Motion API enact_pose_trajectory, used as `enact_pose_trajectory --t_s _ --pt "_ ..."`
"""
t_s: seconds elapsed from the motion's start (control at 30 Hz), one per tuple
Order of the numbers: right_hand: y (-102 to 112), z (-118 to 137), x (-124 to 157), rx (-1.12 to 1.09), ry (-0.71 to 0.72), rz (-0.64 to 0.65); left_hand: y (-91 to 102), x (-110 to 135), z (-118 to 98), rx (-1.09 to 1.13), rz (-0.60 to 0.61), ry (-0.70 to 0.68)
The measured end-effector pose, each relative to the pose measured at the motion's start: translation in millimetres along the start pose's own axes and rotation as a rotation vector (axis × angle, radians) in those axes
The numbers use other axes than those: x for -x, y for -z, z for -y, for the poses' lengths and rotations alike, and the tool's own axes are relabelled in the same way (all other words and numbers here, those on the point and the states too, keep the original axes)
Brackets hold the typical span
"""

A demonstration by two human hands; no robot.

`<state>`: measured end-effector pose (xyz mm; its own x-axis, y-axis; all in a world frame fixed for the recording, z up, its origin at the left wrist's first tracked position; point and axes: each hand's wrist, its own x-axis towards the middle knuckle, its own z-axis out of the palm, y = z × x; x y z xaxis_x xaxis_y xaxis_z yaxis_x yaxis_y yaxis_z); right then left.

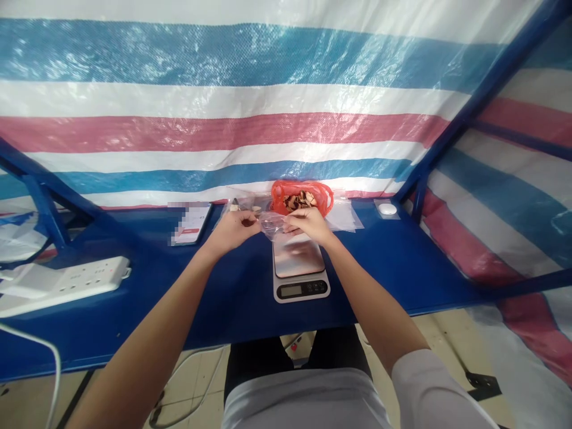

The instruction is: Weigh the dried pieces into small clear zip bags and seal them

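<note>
My left hand (236, 227) and my right hand (307, 224) both pinch a small clear plastic bag (272, 224) between them, just above the far edge of a digital kitchen scale (300, 267) with a shiny steel plate. Fingers of both hands are curled closed on the bag. Behind the hands sits an orange plastic bag (302, 196) holding brownish dried pieces. More clear bags (343, 215) lie flat to its right.
The blue table (402, 262) backs onto a striped tarp wall. A phone (191, 223) lies at the left rear, a white power strip (67, 282) at the far left, and a small white device (386, 209) at the right rear. Blue frame bars rise on both sides.
</note>
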<state>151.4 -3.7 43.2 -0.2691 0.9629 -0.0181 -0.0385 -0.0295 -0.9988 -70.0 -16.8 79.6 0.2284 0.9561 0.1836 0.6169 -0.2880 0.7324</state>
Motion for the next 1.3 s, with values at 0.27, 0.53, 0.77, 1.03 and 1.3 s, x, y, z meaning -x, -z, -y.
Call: enact_pose_trajectory --t_s 0.27,0.53,0.77,1.03,1.3 --pt "7.8 3.0 0.5 0.036 0.057 -0.005 -10.3 2.7 5.8 -0.057 -0.036 -0.144" --pt "5.3 17.1 -1.4 0.152 0.101 0.009 -40.7 4.4 14.6 -0.054 -0.098 -0.348" --pt "10.7 20.5 -1.4 0.084 0.101 0.018 -65.9 1.5 14.3 -0.077 -0.125 -0.366" --pt "31.6 14.5 2.2 0.15 0.123 -0.008 -66.1 -1.4 5.2 -0.09 -0.126 -0.356" --pt "33.8 37.1 17.7 0.352 0.385 -0.163 -68.6 -7.2 -6.1 -0.188 -0.095 -0.367"
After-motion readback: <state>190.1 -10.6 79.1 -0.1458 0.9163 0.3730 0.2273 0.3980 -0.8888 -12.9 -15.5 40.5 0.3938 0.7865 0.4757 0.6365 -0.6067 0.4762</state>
